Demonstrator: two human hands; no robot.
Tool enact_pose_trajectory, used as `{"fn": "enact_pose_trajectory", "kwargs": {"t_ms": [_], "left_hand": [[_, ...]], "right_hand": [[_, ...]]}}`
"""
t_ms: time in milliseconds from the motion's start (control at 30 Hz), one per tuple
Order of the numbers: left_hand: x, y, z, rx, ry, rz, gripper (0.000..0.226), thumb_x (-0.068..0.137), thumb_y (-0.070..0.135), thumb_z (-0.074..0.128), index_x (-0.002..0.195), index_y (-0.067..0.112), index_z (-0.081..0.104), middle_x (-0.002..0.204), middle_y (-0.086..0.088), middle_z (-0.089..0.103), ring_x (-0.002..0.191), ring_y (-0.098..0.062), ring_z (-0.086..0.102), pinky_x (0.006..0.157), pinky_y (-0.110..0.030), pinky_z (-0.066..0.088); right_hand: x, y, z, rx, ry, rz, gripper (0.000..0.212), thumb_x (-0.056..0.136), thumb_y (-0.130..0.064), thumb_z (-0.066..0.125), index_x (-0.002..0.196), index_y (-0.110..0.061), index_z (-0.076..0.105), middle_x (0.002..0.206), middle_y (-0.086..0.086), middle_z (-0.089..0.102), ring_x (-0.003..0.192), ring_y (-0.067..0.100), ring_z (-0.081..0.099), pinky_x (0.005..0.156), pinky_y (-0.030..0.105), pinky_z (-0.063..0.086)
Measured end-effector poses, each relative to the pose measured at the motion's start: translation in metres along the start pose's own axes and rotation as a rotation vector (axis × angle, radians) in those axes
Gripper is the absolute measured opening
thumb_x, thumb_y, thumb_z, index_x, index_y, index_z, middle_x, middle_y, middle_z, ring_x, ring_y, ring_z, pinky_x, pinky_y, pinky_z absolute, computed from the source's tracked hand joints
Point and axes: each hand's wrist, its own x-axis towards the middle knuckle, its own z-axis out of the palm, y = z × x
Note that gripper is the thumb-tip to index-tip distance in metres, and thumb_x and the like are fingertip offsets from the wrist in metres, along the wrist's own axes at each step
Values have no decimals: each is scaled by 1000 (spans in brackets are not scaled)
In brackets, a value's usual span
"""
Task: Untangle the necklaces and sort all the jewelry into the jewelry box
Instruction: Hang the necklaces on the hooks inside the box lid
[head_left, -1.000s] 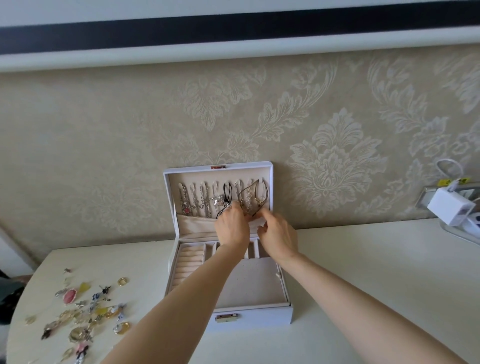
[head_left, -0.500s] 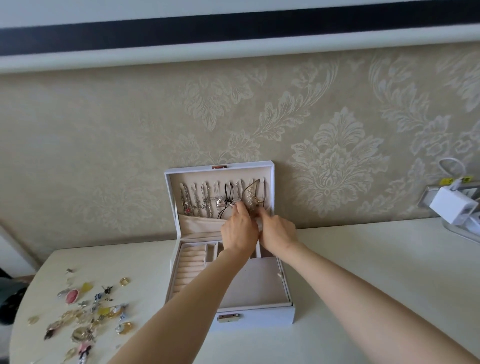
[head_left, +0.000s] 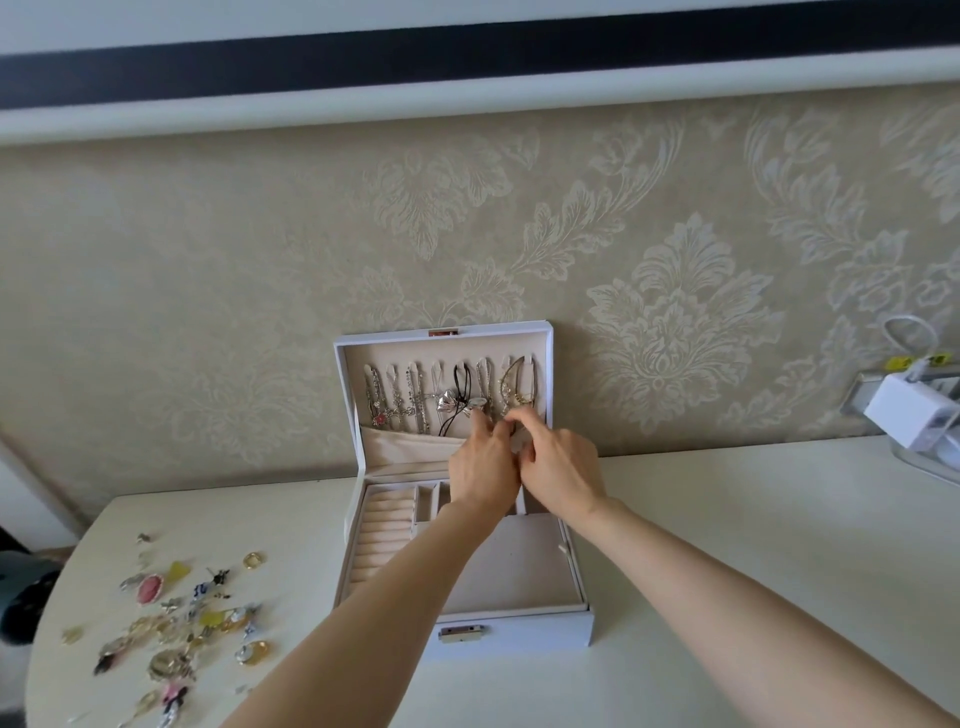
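Hanging in a row from hooks inside the raised lid of the white rectangular jewelry box (head_left: 514, 631), the necklaces (head_left: 415, 400) are mostly silver chains, with a black cord necklace (head_left: 460, 384) carrying a silver pendant near the middle and a gold-coloured chain necklace (head_left: 514, 384) at the right end. Their lower ends drop toward a beige fabric pocket (head_left: 410, 447) across the bottom of the lid

Both hands meet at the lower right part of the lid. The right hand (head_left: 563, 467) has its fingers curled and pinched together on the low end of the gold-coloured chain necklace. The left hand (head_left: 483, 467) touches the right one, its fingertips bunched against the chain ends just left of it; whether it grips a chain I cannot tell

The box stands open on the cream tabletop (head_left: 753, 519) with its lid leaning back on the patterned beige wallpaper (head_left: 675, 312). In the base, beige ring rolls (head_left: 382, 540) fill the left side, small compartments run along the far edge, and a wide flat tray sits to the right, partly hidden by the forearms. A metal clasp shows on the near wall

Well to the left, near the rounded tabletop edge, lies a scattered pile of loose jewelry (head_left: 182, 618), including a pink oval brooch (head_left: 149, 588) and a gold ring (head_left: 253, 559). At the far right a white plug adapter (head_left: 909, 415) sits by the wall
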Motion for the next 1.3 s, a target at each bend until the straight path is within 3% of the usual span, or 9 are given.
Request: {"fn": "enact_pose_trajectory", "kwargs": {"t_ms": [200,333,467,533,667,833,1033,1100,1300], "left_hand": [[0,5,-3,-9,-22,-24,32,93,21,45,122,8,47,125,-13,37,93,-36,60,73,-40,43],[-2,3,-2,-64,21,-52,37,87,7,49,122,9,38,124,-12,40,92,-37,60,63,-37,36],[-1,-2,-1,22,12,-14,48,85,-5,48,127,15,37,123,-11,38,87,-35,61,63,-36,39],[1,-3,-1,52,21,-9,42,89,0,47,128,15,40,123,-11,39,88,-34,62,64,-35,38],[3,-1,2,58,46,-27,28,97,13,40,123,16,50,120,-11,42,89,-34,63,65,-35,38],[4,2,4,39,88,-32,27,99,14,36,119,16,53,120,-9,47,90,-33,63,65,-35,37],[4,-1,7,-100,148,-46,15,98,15,37,110,10,42,110,-10,58,90,-35,62,64,-36,36],[2,-5,7,-84,166,-39,16,100,20,35,109,10,45,107,-9,59,89,-35,62,64,-35,36],[11,-9,6,-84,200,-81,22,99,15,37,104,10,58,103,-10,62,88,-31,62,62,-31,36]], "right_hand": [[4,9,-3,-48,-164,125,47,84,-12,47,126,-32,49,95,10,70,90,33,64,67,33,45],[10,8,-3,-1,-293,181,47,84,-10,48,130,-20,42,99,14,67,93,35,62,64,31,39],[18,4,0,1,-396,183,51,86,-10,48,135,-21,39,110,12,64,100,33,61,72,33,45],[18,5,-2,9,-334,170,48,85,-9,49,131,-23,43,106,10,66,97,31,62,72,33,46],[6,9,-4,-11,-25,84,35,85,-10,46,117,-25,51,73,7,67,70,28,64,57,30,40],[-1,14,2,-17,-170,95,54,80,-8,49,129,-29,45,88,12,70,83,34,65,66,36,50],[14,10,6,-108,-328,116,62,88,-14,50,144,-26,28,102,12,67,97,33,63,73,36,48],[17,9,6,-63,-328,132,60,86,-11,50,141,-27,33,102,11,67,96,32,63,74,35,48],[-2,15,7,99,94,72,29,80,-7,51,105,-22,55,54,0,58,49,24,55,49,30,41]]}}
